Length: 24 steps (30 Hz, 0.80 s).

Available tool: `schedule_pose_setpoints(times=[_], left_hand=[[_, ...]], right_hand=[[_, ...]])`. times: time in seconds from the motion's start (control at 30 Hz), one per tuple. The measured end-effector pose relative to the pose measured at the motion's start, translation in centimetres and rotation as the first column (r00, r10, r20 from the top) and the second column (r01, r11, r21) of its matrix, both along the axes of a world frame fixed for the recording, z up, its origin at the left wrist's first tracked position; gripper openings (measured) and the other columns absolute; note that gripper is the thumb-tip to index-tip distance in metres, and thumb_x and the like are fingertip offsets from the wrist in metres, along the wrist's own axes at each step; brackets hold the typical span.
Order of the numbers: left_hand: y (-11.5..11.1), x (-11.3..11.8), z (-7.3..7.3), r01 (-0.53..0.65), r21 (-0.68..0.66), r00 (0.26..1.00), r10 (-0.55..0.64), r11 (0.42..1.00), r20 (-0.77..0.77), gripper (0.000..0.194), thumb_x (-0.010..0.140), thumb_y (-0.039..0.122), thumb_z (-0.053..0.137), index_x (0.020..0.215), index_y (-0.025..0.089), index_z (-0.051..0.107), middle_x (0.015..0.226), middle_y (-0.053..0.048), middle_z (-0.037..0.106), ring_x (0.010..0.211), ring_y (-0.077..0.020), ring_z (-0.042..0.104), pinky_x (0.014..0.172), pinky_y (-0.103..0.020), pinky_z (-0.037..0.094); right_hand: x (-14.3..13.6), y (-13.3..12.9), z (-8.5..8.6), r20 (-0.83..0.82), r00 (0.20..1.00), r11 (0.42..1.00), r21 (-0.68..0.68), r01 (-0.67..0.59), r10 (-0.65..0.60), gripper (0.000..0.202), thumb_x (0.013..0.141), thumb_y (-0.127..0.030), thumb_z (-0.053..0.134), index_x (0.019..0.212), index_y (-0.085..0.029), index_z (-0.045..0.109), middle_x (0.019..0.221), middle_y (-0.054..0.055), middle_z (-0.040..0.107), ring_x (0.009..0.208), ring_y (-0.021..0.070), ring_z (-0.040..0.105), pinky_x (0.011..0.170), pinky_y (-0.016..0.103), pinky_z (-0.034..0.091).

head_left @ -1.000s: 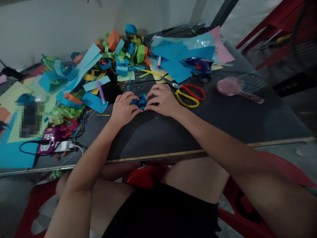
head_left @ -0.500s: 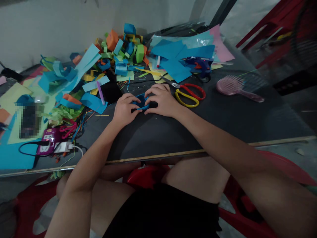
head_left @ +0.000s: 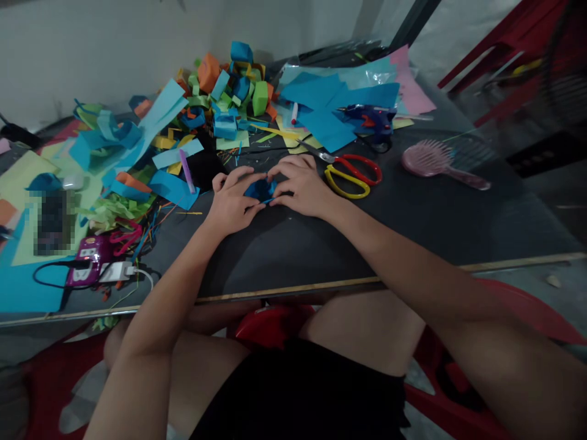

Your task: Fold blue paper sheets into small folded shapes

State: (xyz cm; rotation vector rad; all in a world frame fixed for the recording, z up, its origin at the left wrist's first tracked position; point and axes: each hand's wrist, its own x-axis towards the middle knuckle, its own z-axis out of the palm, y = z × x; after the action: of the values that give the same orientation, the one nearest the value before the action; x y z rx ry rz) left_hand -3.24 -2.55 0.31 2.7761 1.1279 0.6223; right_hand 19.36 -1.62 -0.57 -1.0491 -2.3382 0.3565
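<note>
A small folded piece of blue paper [head_left: 259, 190] is at the middle of the dark table, between my two hands. My left hand [head_left: 233, 201] grips its left side, thumb at the near edge and index finger along the far edge. From the right, my right hand [head_left: 300, 186] pinches the same piece with thumb and fingertips. Just beyond my right hand lie scissors [head_left: 351, 177] with one red and one yellow handle, their blades pointing up and left.
Paper pieces [head_left: 224, 91] are heaped at the back. A blue glue gun [head_left: 371, 119] rests by blue sheets [head_left: 316, 91]. A pink hairbrush [head_left: 426, 159] lies right. A purple power socket [head_left: 90, 260], cables and scraps are left. The table's front edge [head_left: 293, 289] runs before my lap.
My left hand's fingers have straightened and shifted along the far side of the blue paper, which looks turned or more closed. My right hand has barely moved.
</note>
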Motion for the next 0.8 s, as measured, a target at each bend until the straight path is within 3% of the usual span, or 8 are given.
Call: schedule_pose_setpoints(times=[0.27,0.4,0.5,0.6,0.73,0.8], left_hand=[[-0.3,0.4,-0.3,-0.027,0.04,0.999,0.028,0.999,-0.038,0.021,0.09,0.039,0.064,0.09,0.025,0.08,0.148,-0.009,0.058,0.139,-0.0376,0.043,0.107,-0.058,0.032],[-0.3,0.8,-0.5,-0.076,0.044,0.997,0.077,0.996,-0.009,0.021,0.089,0.036,0.066,0.08,0.023,0.079,0.142,-0.008,0.061,0.138,-0.0383,0.042,0.107,-0.058,0.032],[-0.1,0.7,-0.5,-0.125,0.006,0.992,0.125,0.992,0.006,0.019,0.087,0.037,0.069,0.08,0.024,0.08,0.141,-0.008,0.061,0.139,-0.0381,0.042,0.108,-0.057,0.032],[0.4,0.2,-0.5,-0.177,-0.059,0.984,0.178,0.982,-0.004,0.019,0.087,0.038,0.069,0.082,0.023,0.081,0.146,-0.009,0.056,0.14,-0.0385,0.04,0.108,-0.057,0.033],[1.0,-0.6,-0.5,-0.209,-0.097,0.978,0.208,0.973,-0.022,0.016,0.087,0.031,0.067,0.093,0.024,0.08,0.153,-0.01,0.049,0.145,-0.0391,0.034,0.112,-0.058,0.03],[1.0,-0.7,-0.5,-0.19,-0.088,0.982,0.188,0.978,-0.033,0.018,0.087,0.026,0.065,0.098,0.025,0.079,0.155,-0.01,0.046,0.147,-0.0386,0.031,0.114,-0.059,0.028]], right_hand=[[0.2,0.2,-0.2,0.059,0.997,0.998,0.024,-0.061,0.059,0.022,0.09,-0.033,0.067,0.072,-0.024,0.075,0.125,0.007,0.064,0.127,0.0347,0.045,0.108,0.056,0.029],[0.3,0.3,-0.5,0.039,0.995,0.995,0.048,-0.089,0.087,0.023,0.092,-0.035,0.065,0.076,-0.026,0.078,0.125,0.006,0.065,0.127,0.0335,0.047,0.109,0.056,0.029],[0.8,0.6,-0.7,-0.011,0.997,0.995,0.062,-0.077,0.078,0.019,0.087,-0.044,0.071,0.095,-0.03,0.08,0.13,0.006,0.062,0.128,0.0335,0.047,0.109,0.057,0.031],[1.4,1.1,-0.9,-0.028,0.997,0.996,0.056,-0.066,0.067,0.034,0.082,-0.046,0.075,0.112,-0.031,0.077,0.136,0.008,0.058,0.131,0.0348,0.045,0.112,0.058,0.029],[1.6,1.3,-0.8,0.001,0.996,0.996,0.033,-0.084,0.084,0.015,0.089,-0.038,0.068,0.094,-0.03,0.08,0.134,0.008,0.06,0.133,0.0334,0.046,0.113,0.058,0.03],[1.4,1.1,-0.5,0.007,0.996,0.995,0.036,-0.095,0.094,0.018,0.09,-0.039,0.067,0.084,-0.028,0.079,0.126,0.008,0.063,0.13,0.0323,0.048,0.111,0.057,0.032]])
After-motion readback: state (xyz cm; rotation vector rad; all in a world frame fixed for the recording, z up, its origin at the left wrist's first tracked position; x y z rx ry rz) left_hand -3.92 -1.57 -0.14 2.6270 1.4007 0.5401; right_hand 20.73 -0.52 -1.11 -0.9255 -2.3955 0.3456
